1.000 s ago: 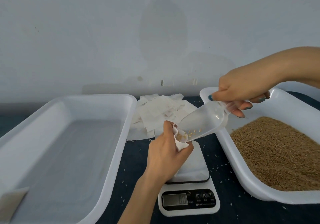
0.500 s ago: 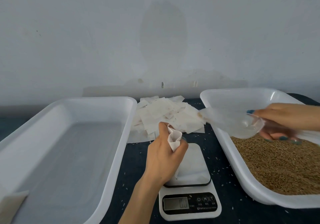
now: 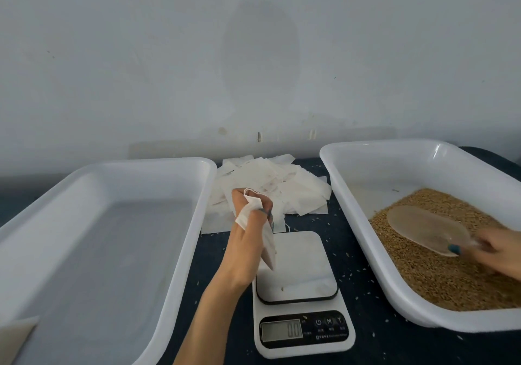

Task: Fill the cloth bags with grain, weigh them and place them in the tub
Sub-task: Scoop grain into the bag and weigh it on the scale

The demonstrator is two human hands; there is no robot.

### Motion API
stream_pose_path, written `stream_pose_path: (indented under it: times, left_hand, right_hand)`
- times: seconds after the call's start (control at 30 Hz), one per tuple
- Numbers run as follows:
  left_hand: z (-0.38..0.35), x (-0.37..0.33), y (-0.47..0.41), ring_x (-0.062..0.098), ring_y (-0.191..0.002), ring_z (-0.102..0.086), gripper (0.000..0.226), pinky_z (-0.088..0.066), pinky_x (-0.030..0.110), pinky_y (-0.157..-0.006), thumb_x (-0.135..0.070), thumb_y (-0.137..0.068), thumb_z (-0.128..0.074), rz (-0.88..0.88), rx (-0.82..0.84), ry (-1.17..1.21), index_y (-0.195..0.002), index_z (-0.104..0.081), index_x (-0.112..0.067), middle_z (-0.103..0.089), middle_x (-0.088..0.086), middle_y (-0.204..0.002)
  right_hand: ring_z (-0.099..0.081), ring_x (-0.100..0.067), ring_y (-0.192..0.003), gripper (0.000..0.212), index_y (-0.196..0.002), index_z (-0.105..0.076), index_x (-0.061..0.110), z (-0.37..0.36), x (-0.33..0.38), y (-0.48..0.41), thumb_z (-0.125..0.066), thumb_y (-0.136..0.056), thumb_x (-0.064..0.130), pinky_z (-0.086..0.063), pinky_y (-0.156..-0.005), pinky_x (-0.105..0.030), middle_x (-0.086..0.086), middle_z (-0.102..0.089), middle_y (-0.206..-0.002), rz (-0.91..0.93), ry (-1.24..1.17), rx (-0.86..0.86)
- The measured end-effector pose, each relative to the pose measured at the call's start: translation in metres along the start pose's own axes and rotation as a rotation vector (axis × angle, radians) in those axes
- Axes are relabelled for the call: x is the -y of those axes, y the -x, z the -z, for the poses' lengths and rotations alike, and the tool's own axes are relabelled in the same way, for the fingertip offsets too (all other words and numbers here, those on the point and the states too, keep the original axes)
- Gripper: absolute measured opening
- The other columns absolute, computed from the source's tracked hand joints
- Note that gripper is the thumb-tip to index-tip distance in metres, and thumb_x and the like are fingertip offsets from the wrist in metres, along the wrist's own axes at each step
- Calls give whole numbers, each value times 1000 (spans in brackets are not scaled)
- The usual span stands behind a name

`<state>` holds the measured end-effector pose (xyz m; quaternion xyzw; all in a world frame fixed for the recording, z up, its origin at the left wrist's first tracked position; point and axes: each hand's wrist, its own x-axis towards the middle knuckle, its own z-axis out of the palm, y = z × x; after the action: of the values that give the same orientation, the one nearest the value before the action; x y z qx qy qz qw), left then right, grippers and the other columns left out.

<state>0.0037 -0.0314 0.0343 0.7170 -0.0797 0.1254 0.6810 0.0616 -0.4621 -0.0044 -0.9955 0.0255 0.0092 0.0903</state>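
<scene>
- Two hands apart: left hand [image 3: 248,246] grips small white cloth bag [image 3: 248,213] over white digital scale [image 3: 298,263]
- right hand [image 3: 499,249] holds clear plastic scoop [image 3: 423,229] on brown grain [image 3: 439,283] in right-side white plastic tub [image 3: 375,167]

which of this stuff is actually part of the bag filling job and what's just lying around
In the job: left hand gripping a cloth bag; right hand holding the clear scoop in the grain; right tub; scale; pile of spare bags; left tub.
Lying about: stray grains on the dark table; a beige piece at the left tub's near corner, unclear what.
</scene>
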Motion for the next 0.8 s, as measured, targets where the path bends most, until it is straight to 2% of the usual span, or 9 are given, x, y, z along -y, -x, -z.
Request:
stream_pose_path:
  times: [0.07, 0.13, 0.2, 0.27, 0.37, 0.47, 0.57, 0.67, 0.8]
  left_hand:
    - [0, 0, 4, 2, -67, -38, 16, -40, 20, -65, -40, -82, -40, -51, -5, -92, -89, -33, -27, -43, -19, -75]
    - [-3, -6, 4, 1, -65, -43, 17, -41, 15, -61, -46, -84, -44, -93, -3, -248, -86, -30, -36, -48, -21, -76]
    - [-5, -11, 4, 2, -79, -51, 36, -43, 15, -68, -74, -77, -45, -122, -14, -399, -87, -27, -44, -52, -19, -90]
    - [-7, -17, 8, 3, -93, -51, 56, -43, 19, -78, -97, -65, -31, -143, 10, -519, -93, -24, -49, -48, -11, -103]
    - [-17, -26, 8, 4, -94, -51, 48, -41, 22, -77, -100, -64, -17, -52, 47, -404, -87, -25, -58, -43, -9, -103]
    - [-23, -20, -1, 9, -84, -46, 30, -37, 22, -73, -76, -89, -25, 57, -94, -210, -83, -31, -47, -36, -5, -86]
    - [-22, -15, 5, -8, -65, -45, 52, -39, 12, -64, -88, -76, -17, 96, 4, -185, -85, -28, -38, -36, -7, -89]
    - [-13, -11, 3, -16, -66, -52, 40, -42, 7, -62, -68, -88, -31, 158, 27, -163, -99, -32, -30, -49, -8, -94]
    - [1, 4, 0, -7, -65, -48, 40, -43, 13, -62, -52, -92, -43, 72, 158, -246, -107, -40, -16, -52, -7, -86]
  right_hand:
    - [-57, -8, -44, 36, -60, -56, 32, 15, 17, 4, -69, -75, 61, -44, -42, -20, 5, -58, -46, 81, 145, -108]
    - [-56, -5, -63, 42, -77, -58, 33, 34, 48, 23, -48, -70, 73, -54, -58, -29, 8, -64, -74, 169, 203, -245]
    - [-57, 6, -77, 52, -109, -57, 45, 57, 97, 50, -38, -75, 79, -53, -70, -20, 23, -64, -101, 309, 15, -241]
    - [-57, 19, -91, 53, -115, -45, 61, 68, 156, 81, -33, -74, 91, -47, -68, -8, 40, -56, -110, 462, -202, -121]
    - [-43, 30, -105, 58, -126, -32, 59, 51, 226, 109, -39, -75, 85, -40, -75, 1, 50, -46, -112, 584, -337, -42]
    - [-57, 7, -92, 43, -114, -43, 41, 21, 267, 110, -39, -83, 70, -50, -75, -15, 30, -55, -101, 559, -399, -106]
    - [-57, -9, -74, 41, -92, -52, 29, 0, 283, 97, -26, -89, 61, -52, -67, -33, 11, -59, -82, 505, -347, -267]
    - [-56, -9, -71, 37, -84, -56, 29, -20, 278, 80, -32, -91, 56, -51, -63, -34, 9, -58, -77, 471, -438, -312]
    - [-52, -6, -73, 30, -73, -59, 28, -41, 266, 54, -50, -89, 52, -46, -63, -30, 4, -54, -71, 455, -642, -250]
